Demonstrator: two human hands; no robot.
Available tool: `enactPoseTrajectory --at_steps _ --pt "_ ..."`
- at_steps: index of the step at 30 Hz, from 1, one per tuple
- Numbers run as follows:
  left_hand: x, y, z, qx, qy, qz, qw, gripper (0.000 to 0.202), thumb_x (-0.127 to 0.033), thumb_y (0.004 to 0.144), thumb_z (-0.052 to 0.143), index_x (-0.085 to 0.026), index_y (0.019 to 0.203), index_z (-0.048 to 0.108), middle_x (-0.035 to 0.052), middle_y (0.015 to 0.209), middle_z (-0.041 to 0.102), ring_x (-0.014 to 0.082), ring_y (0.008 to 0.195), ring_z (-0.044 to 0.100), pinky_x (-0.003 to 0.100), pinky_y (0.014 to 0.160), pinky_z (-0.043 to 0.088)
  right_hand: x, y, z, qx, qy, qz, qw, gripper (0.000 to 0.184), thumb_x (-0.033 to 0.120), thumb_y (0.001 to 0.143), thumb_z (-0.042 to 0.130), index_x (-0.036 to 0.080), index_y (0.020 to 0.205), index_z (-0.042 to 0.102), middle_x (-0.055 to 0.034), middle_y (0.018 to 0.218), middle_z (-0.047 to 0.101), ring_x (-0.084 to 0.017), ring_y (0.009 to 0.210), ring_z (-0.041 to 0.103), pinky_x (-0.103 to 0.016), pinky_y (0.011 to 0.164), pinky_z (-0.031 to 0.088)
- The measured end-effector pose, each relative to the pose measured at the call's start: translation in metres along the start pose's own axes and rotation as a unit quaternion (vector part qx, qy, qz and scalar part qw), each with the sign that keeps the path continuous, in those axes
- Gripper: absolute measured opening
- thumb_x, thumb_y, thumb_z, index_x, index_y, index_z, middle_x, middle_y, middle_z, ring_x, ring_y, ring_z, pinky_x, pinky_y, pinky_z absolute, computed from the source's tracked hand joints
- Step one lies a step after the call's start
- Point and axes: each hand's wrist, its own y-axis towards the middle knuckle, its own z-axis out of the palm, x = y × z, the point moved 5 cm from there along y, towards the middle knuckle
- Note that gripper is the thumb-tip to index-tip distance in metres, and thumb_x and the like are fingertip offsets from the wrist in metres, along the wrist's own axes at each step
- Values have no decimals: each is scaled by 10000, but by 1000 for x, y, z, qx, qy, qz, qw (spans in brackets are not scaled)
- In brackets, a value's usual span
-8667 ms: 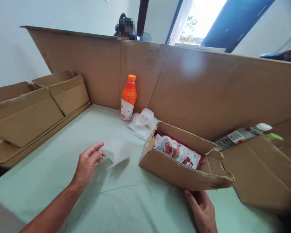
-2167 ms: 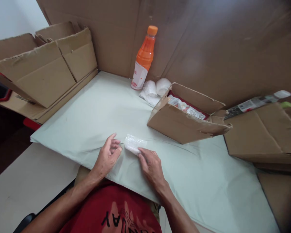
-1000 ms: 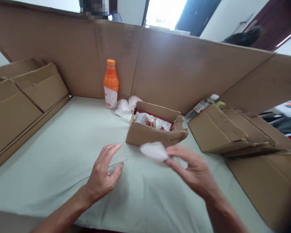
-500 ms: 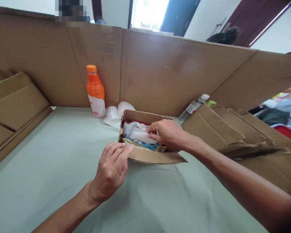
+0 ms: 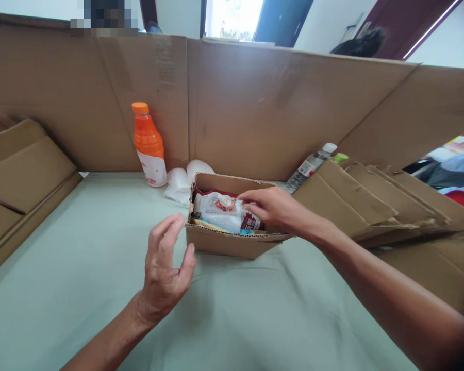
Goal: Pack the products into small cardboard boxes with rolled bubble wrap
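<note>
An open cardboard box (image 5: 224,245) stands on the green cloth in front of me. Inside it lies a white packet (image 5: 216,204) with a reddish picture and a dark red label, partly under clear plastic wrap. Blue and yellow packaging shows along the front wall. My right hand (image 5: 272,206) reaches over the box's right side, fingers stretched out at the packet; whether they touch it I cannot tell. Just off the front left corner of the box, my left hand (image 5: 168,263) is open, thumb and fingers apart, holding nothing.
An orange bottle (image 5: 150,147) and rolls of bubble wrap (image 5: 180,183) stand behind the box, near a tall cardboard screen (image 5: 255,113). A clear bottle (image 5: 309,167) leans at right beside folded cardboard (image 5: 340,198). More cardboard (image 5: 27,165) lies left. People are partly visible beyond the screen.
My left hand has let go of the box's front flap and moved left, opening. The flap now stands more upright. My right hand's fingers have come off the bubble wrap and straightened.
</note>
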Motion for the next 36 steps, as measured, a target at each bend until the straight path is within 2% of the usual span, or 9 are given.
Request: enactPoseTrajectory --at_steps 4,6,11,15,18,22,25,29,36 --pt "23 -19 1 44 -32 -121 991 604 -140 898 597 -233 1471 429 131 1360 561 261 1260 565 452 1050 507 -48 -95 -33 -303 102 180 930 253 422 922 590 258 1039 743 -54 958 777 -212 768 706 -350 716 546" --pt "37 -32 9 78 -87 -187 975 590 -173 904 588 -257 1467 434 121 1410 541 248 1256 573 430 1028 523 -68 -136 -13 -336 152 257 893 266 484 886 622 283 1023 730 -62 905 770 -229 769 704 -390 760 569" --pt "60 -51 54 124 -237 -314 911 635 -228 857 607 -247 1466 429 116 1523 466 266 1349 506 452 1087 471 -71 -144 86 -199 238 246 918 563 596 764 672 218 1181 640 -121 1127 740 -254 849 709 -401 736 582" --pt "55 -48 76 119 -294 -356 879 667 -212 794 603 -187 1443 452 133 1419 570 279 1277 558 449 1063 478 -58 -128 125 -194 273 254 908 567 629 776 617 183 1126 611 -123 1055 744 -236 764 710 -360 670 578" --pt "39 -57 63 122 -287 -356 881 690 -202 769 610 -173 1441 461 138 1435 565 281 1289 551 438 1068 477 -54 -135 128 -192 293 278 895 528 648 780 604 192 1046 617 -105 929 755 -247 716 716 -347 614 576" --pt "21 -98 15 118 -241 -357 895 728 -169 779 604 -207 1483 426 123 1500 518 268 1333 526 423 1087 477 -39 -137 132 -150 313 265 899 512 646 775 652 194 1014 631 -106 871 762 -281 760 732 -360 635 593" --pt "22 -136 -34 61 -174 -371 910 716 -145 797 578 -252 1487 425 102 1518 503 265 1325 539 441 1104 466 -3 -104 144 -101 377 195 900 512 625 808 653 186 1071 620 -130 1003 761 -287 858 739 -365 715 606" --pt "47 -168 -91 -26 -99 -416 903 687 -173 853 552 -267 1514 386 112 1526 480 267 1254 598 437 1045 516 70 -13 170 -61 448 64 890 516 578 876 599 196 1223 569 -127 1220 697 -260 969 713 -384 836 602" --pt "124 -137 -126 -91 -54 -405 908 741 -184 838 566 -258 1537 332 125 1618 332 308 1478 355 447 1052 509 189 135 243 -86 391 -114 909 857 354 832 611 187 1576 221 -188 1599 322 -330 1445 374 -545 1115 435"
